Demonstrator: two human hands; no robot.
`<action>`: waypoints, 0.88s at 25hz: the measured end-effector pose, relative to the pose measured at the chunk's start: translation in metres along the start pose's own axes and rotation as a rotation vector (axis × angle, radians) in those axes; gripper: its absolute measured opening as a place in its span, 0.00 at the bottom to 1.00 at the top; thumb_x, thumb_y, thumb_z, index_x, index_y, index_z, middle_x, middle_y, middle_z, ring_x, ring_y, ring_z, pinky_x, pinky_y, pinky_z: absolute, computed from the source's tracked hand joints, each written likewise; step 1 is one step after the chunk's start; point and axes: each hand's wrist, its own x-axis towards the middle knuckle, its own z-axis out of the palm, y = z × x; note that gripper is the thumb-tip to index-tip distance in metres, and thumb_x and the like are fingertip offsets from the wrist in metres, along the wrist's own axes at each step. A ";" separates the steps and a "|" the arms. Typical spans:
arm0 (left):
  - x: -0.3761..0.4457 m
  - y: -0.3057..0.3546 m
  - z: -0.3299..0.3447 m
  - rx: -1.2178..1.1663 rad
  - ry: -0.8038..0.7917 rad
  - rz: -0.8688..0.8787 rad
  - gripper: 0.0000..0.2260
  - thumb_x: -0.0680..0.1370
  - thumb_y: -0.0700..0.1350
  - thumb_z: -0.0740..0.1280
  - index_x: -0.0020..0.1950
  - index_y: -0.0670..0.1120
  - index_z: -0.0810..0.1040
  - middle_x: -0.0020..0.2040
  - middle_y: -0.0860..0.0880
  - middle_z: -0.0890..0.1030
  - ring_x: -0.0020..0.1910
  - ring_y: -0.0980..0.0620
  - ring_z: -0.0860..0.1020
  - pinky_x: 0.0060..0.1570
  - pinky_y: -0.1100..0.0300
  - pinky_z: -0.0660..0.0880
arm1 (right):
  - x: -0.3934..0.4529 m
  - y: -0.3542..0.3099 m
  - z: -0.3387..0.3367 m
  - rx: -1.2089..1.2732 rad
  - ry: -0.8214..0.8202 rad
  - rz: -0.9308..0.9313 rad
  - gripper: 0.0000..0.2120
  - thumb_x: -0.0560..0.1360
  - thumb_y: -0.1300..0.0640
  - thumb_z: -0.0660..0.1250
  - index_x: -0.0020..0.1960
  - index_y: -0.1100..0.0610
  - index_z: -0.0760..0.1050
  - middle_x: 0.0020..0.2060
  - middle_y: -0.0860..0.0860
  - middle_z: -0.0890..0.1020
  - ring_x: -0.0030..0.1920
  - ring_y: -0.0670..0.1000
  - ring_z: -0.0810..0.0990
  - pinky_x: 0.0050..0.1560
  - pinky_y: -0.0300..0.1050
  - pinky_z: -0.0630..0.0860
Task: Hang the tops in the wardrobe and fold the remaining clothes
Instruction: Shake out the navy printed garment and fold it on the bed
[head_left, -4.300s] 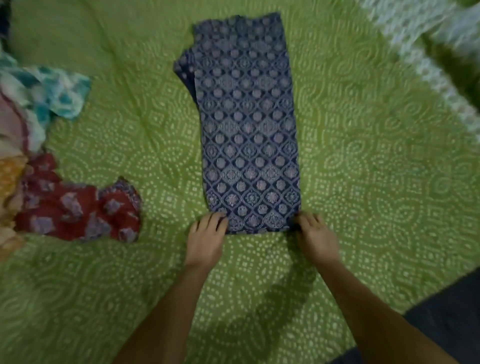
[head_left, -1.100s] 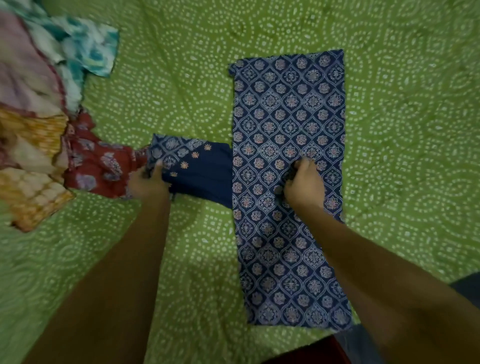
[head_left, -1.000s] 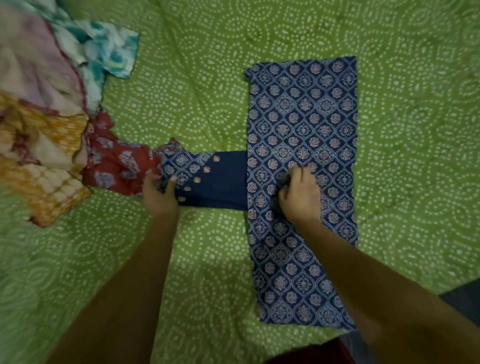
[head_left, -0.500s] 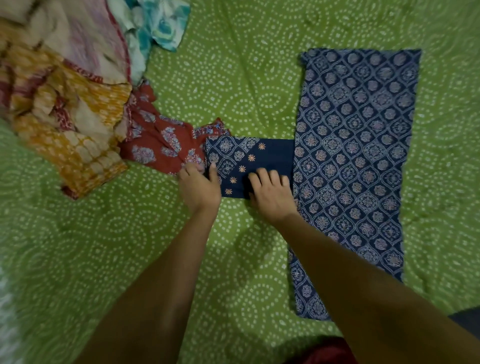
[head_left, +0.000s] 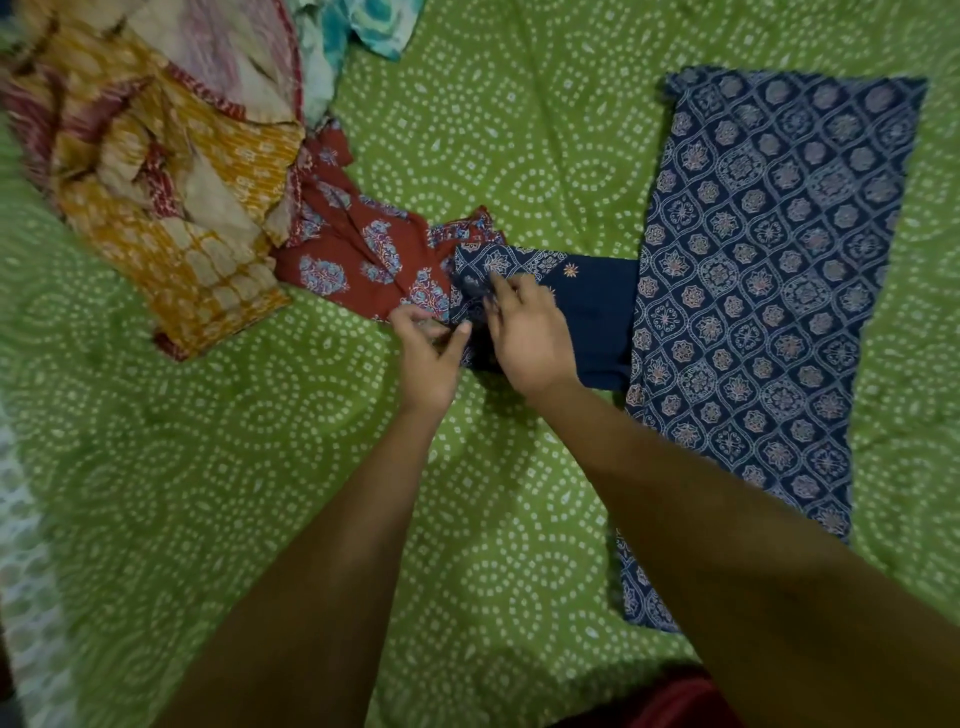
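Note:
A navy top with a pale lattice print (head_left: 769, 291) lies folded lengthwise on the green bedspread (head_left: 519, 130), right of centre. Its sleeve (head_left: 592, 306), plain navy with small orange flowers and a printed cuff, sticks out flat to the left. My left hand (head_left: 428, 353) pinches the cuff's near edge with curled fingers. My right hand (head_left: 524, 332) lies on the sleeve just right of the left hand, its fingers bent over the cuff cloth; its grip is blurred.
A red floral garment (head_left: 353, 254) lies crumpled against the cuff's left side. Behind it sits a heap of yellow, pink and teal clothes (head_left: 171, 156). A white patterned cloth (head_left: 21, 571) edges the bed at lower left.
My right hand left the body of the top and came onto the sleeve beside my left hand. Both hands now work at the cuff; the view shifted left.

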 end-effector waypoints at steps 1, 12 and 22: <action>0.000 0.002 -0.002 0.042 -0.043 0.015 0.15 0.76 0.38 0.69 0.54 0.46 0.64 0.44 0.52 0.74 0.40 0.58 0.73 0.39 0.68 0.71 | -0.001 0.002 -0.004 0.126 0.068 0.071 0.20 0.82 0.54 0.56 0.72 0.60 0.67 0.61 0.58 0.73 0.59 0.59 0.71 0.55 0.54 0.72; 0.018 0.037 0.014 0.249 -0.034 -0.331 0.20 0.80 0.55 0.63 0.35 0.41 0.74 0.32 0.46 0.75 0.31 0.50 0.73 0.32 0.62 0.67 | -0.029 -0.008 0.017 -0.301 0.019 -0.107 0.21 0.76 0.63 0.55 0.68 0.58 0.69 0.55 0.54 0.75 0.51 0.54 0.75 0.47 0.48 0.72; 0.010 0.027 0.048 0.556 0.193 -0.213 0.16 0.83 0.48 0.54 0.61 0.37 0.70 0.56 0.38 0.78 0.54 0.39 0.76 0.44 0.52 0.68 | -0.077 0.057 -0.016 -0.137 -0.219 0.095 0.19 0.75 0.68 0.61 0.64 0.58 0.64 0.57 0.55 0.69 0.52 0.55 0.74 0.51 0.50 0.75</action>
